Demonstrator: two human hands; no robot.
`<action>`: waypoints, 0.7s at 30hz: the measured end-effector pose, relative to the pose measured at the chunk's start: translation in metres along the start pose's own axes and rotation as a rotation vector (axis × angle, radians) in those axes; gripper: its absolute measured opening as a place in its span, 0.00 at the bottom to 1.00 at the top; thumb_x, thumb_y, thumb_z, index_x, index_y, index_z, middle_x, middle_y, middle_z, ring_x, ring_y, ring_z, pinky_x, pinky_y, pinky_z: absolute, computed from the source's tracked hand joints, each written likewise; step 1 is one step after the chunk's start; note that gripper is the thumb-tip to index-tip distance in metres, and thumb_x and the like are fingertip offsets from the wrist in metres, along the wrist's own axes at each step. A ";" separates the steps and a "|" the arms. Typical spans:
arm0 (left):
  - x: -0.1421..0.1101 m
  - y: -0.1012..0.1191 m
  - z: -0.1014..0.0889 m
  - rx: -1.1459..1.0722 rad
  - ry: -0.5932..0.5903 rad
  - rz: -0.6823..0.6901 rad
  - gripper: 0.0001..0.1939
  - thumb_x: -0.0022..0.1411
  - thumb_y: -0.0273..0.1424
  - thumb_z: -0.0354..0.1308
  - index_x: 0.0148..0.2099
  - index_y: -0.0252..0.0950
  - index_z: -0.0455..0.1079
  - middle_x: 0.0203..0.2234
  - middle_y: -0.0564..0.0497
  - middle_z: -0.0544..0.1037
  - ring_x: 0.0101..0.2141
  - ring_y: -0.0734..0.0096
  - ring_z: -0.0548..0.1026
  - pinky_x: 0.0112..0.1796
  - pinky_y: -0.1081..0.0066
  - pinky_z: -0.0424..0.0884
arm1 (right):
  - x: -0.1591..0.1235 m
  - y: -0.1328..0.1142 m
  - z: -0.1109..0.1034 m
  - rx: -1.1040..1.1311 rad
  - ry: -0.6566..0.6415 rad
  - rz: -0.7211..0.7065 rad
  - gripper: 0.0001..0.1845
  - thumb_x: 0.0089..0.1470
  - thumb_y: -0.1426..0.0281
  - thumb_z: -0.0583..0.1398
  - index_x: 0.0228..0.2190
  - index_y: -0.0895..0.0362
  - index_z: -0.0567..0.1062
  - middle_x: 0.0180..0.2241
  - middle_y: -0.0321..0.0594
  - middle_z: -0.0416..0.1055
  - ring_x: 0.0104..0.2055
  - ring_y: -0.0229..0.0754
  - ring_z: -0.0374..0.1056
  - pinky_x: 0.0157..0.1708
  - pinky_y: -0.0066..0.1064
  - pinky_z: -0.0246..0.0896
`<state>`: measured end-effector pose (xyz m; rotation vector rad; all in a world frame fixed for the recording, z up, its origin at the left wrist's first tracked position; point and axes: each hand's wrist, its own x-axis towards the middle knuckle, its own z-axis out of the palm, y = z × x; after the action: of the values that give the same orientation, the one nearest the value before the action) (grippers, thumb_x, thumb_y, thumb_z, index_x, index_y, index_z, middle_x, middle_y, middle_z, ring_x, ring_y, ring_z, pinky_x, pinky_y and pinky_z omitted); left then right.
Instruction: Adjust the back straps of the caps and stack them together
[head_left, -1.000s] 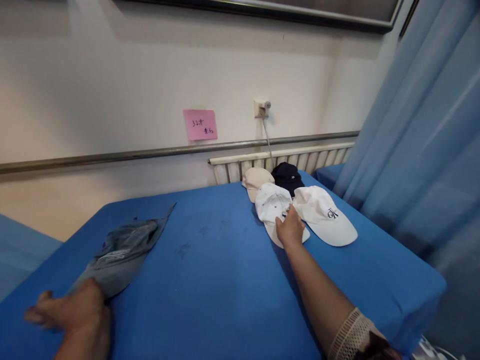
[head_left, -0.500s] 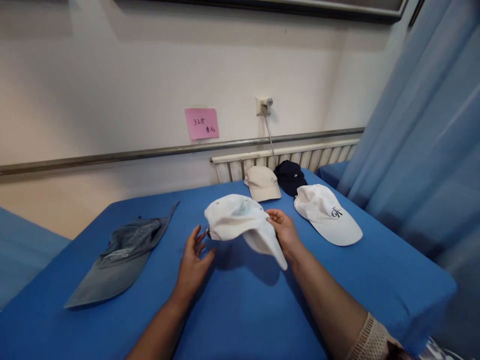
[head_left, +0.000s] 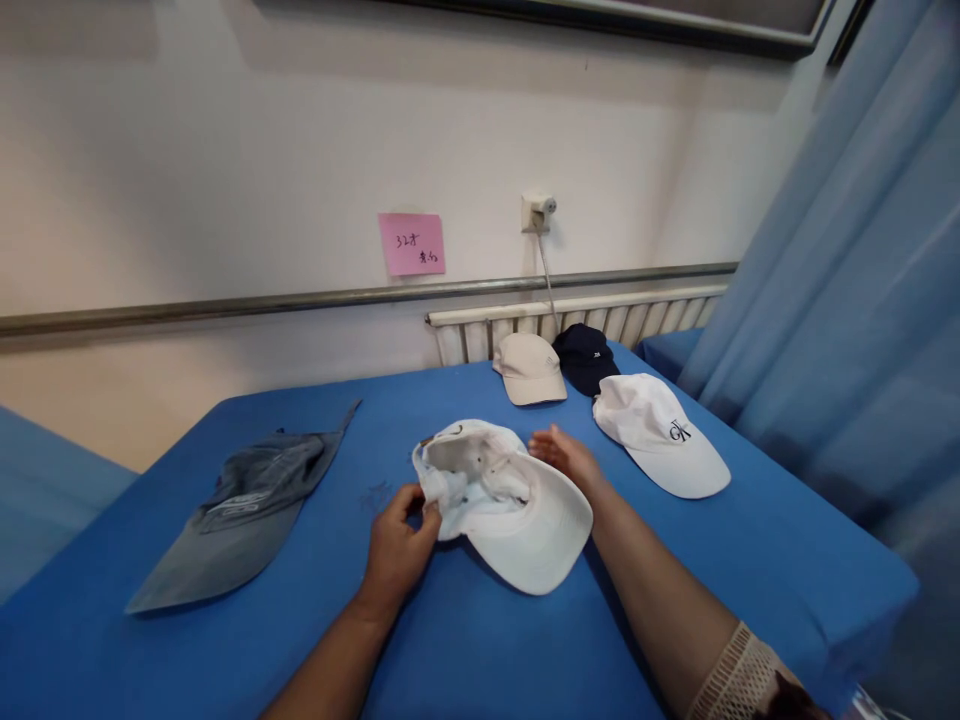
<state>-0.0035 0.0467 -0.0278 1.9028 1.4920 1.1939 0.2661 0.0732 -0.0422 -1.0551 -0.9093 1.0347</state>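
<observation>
Our left hand (head_left: 401, 545) pinches white curved-brim fabric cap (head_left: 521, 525), between side edges of blue cloth-covered surface (head_left: 465, 650); right hand (head_left: 566, 457) unclasped.

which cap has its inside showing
The pale white fabric cap pinched by the left hand: its inside shows, while the grey-blue cap, beige cap, navy cap and black-lettered white cap show outer crowns.

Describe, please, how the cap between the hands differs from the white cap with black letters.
The pale cap shows its hollow inside, the lettered cap its outside. The left hand pinches the pale cap's edge; the lettered cap lies untouched on the blue cover. Both have brims.
</observation>
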 end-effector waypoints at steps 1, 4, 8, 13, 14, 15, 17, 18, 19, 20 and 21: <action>-0.002 0.001 -0.001 0.066 -0.055 0.034 0.06 0.58 0.33 0.54 0.35 0.38 0.71 0.28 0.51 0.77 0.31 0.64 0.76 0.35 0.66 0.72 | 0.000 -0.007 -0.004 0.010 0.052 -0.027 0.22 0.56 0.50 0.58 0.33 0.58 0.76 0.32 0.46 0.77 0.32 0.46 0.75 0.33 0.39 0.71; -0.007 0.007 0.001 0.176 -0.197 0.165 0.05 0.54 0.26 0.52 0.33 0.38 0.69 0.31 0.50 0.76 0.33 0.64 0.74 0.36 0.66 0.70 | -0.015 -0.028 -0.006 -0.154 0.297 -0.408 0.16 0.59 0.59 0.58 0.43 0.56 0.74 0.42 0.47 0.75 0.40 0.45 0.73 0.42 0.41 0.70; -0.012 0.015 0.012 0.189 -0.393 0.273 0.07 0.55 0.22 0.49 0.32 0.39 0.64 0.33 0.49 0.75 0.36 0.63 0.73 0.39 0.66 0.68 | -0.051 -0.034 0.018 -0.476 0.051 -0.727 0.12 0.60 0.69 0.57 0.45 0.53 0.75 0.43 0.46 0.75 0.41 0.45 0.72 0.41 0.37 0.68; -0.014 0.014 0.013 0.205 -0.468 0.229 0.12 0.50 0.18 0.47 0.33 0.39 0.63 0.32 0.50 0.75 0.34 0.64 0.72 0.38 0.66 0.68 | -0.062 -0.007 0.050 -0.624 -0.222 -0.424 0.22 0.62 0.69 0.54 0.57 0.53 0.69 0.34 0.38 0.77 0.32 0.42 0.73 0.37 0.33 0.68; -0.015 0.013 0.011 0.201 -0.476 0.233 0.12 0.50 0.18 0.47 0.34 0.39 0.64 0.32 0.50 0.75 0.35 0.64 0.73 0.38 0.66 0.68 | -0.059 -0.001 0.052 -0.606 -0.243 -0.383 0.23 0.62 0.69 0.54 0.58 0.53 0.68 0.34 0.38 0.77 0.32 0.41 0.72 0.37 0.32 0.68; -0.015 0.013 0.010 0.192 -0.472 0.245 0.13 0.49 0.18 0.47 0.34 0.39 0.65 0.32 0.50 0.75 0.36 0.64 0.73 0.39 0.65 0.68 | -0.056 0.004 0.053 -0.570 -0.261 -0.353 0.23 0.61 0.69 0.55 0.58 0.54 0.69 0.35 0.38 0.77 0.32 0.41 0.72 0.36 0.32 0.68; -0.017 0.015 0.007 0.155 -0.393 0.280 0.15 0.51 0.18 0.48 0.38 0.39 0.67 0.35 0.50 0.76 0.38 0.63 0.74 0.42 0.64 0.69 | -0.052 0.012 0.054 -0.470 -0.282 -0.308 0.22 0.60 0.69 0.56 0.56 0.54 0.71 0.34 0.38 0.76 0.32 0.40 0.72 0.35 0.30 0.68; -0.018 0.017 0.006 0.130 -0.319 0.292 0.14 0.54 0.20 0.48 0.40 0.39 0.68 0.36 0.49 0.77 0.39 0.63 0.75 0.43 0.64 0.69 | -0.052 0.014 0.055 -0.422 -0.283 -0.294 0.21 0.59 0.69 0.57 0.55 0.54 0.71 0.34 0.37 0.76 0.33 0.39 0.72 0.35 0.30 0.68; -0.019 0.019 0.006 0.104 -0.236 0.293 0.12 0.58 0.22 0.50 0.42 0.39 0.68 0.36 0.49 0.77 0.39 0.64 0.75 0.43 0.65 0.69 | -0.053 0.015 0.055 -0.385 -0.284 -0.290 0.21 0.59 0.69 0.58 0.54 0.54 0.72 0.33 0.37 0.76 0.33 0.39 0.72 0.35 0.30 0.68; -0.019 0.022 0.007 0.082 -0.157 0.282 0.09 0.60 0.25 0.51 0.43 0.38 0.68 0.36 0.49 0.77 0.38 0.65 0.75 0.42 0.65 0.70 | -0.055 0.015 0.056 -0.362 -0.293 -0.296 0.20 0.58 0.70 0.58 0.53 0.54 0.72 0.33 0.36 0.76 0.33 0.39 0.72 0.36 0.30 0.69; -0.020 0.025 0.008 0.069 -0.098 0.262 0.08 0.62 0.29 0.54 0.44 0.38 0.68 0.35 0.50 0.76 0.36 0.65 0.75 0.41 0.66 0.70 | -0.057 0.014 0.058 -0.354 -0.307 -0.317 0.20 0.57 0.71 0.59 0.52 0.54 0.73 0.33 0.37 0.76 0.34 0.39 0.72 0.37 0.31 0.69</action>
<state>0.0160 0.0216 -0.0201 2.2231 1.2782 1.1509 0.1937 0.0343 -0.0468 -1.0107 -1.4998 0.7950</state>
